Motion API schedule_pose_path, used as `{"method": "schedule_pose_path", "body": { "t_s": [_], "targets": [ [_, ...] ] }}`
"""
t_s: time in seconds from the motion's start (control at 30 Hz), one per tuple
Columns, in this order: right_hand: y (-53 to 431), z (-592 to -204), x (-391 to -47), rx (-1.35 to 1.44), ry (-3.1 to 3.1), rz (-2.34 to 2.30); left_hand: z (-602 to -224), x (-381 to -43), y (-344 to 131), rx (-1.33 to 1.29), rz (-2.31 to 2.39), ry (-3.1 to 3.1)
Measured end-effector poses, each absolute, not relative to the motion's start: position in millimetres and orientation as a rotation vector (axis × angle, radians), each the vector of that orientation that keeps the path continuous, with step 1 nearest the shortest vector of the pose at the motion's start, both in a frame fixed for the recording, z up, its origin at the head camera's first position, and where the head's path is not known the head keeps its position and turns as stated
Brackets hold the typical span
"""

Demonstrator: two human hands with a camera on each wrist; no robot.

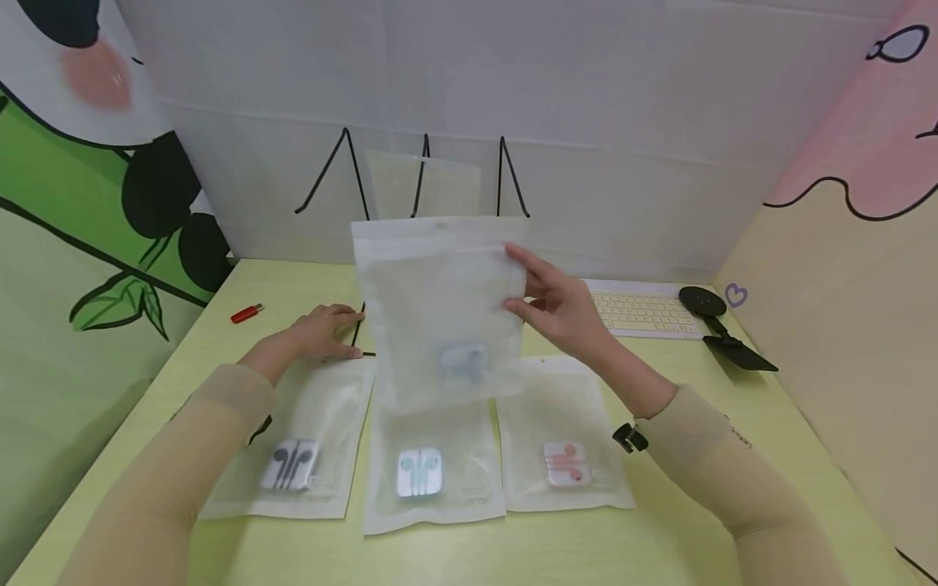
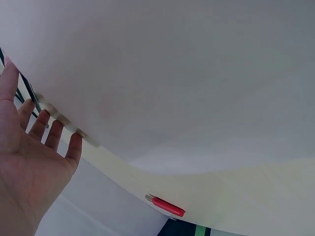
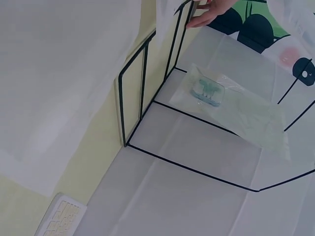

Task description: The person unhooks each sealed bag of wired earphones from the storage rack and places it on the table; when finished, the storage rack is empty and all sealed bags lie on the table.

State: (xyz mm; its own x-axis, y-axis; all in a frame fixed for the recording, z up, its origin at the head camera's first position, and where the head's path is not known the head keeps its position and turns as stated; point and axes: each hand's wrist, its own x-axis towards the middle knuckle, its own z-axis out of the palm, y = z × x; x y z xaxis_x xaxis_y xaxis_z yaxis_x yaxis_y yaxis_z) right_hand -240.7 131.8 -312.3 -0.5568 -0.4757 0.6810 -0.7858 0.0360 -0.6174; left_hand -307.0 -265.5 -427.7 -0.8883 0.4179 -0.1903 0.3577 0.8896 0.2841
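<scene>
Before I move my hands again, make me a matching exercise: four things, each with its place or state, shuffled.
1. Left hand
2. Right hand
3. Red USB stick
4. Keyboard

A. Beside a black stand
B. Pinching a raised pouch
C. Untouched, near the left edge of the table
D. At the black wire rack

Pairs: 1-D, 2-B, 3-C, 4-A

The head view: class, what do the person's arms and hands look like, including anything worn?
The left hand and right hand wear no gloves. Long beige sleeves end short of both. A small black fitting juts out beside the right cuff; that sleeve's dark marks are too small to read.
</scene>
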Motion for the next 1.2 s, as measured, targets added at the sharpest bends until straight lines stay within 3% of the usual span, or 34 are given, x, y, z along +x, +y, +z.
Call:
{"method": "schedule_pose_path", "body": {
  "t_s": [0.5, 1.2],
  "targets": [
    [188, -288, -220, 1.326, -1.916, 1.671, -428, -307, -266, 0.569, 0.369, 2.808],
    [255, -285, -208, 1.170, -1.637, 1.844, -434, -311, -269, 0.586, 0.379, 2.813]
  ]
}}
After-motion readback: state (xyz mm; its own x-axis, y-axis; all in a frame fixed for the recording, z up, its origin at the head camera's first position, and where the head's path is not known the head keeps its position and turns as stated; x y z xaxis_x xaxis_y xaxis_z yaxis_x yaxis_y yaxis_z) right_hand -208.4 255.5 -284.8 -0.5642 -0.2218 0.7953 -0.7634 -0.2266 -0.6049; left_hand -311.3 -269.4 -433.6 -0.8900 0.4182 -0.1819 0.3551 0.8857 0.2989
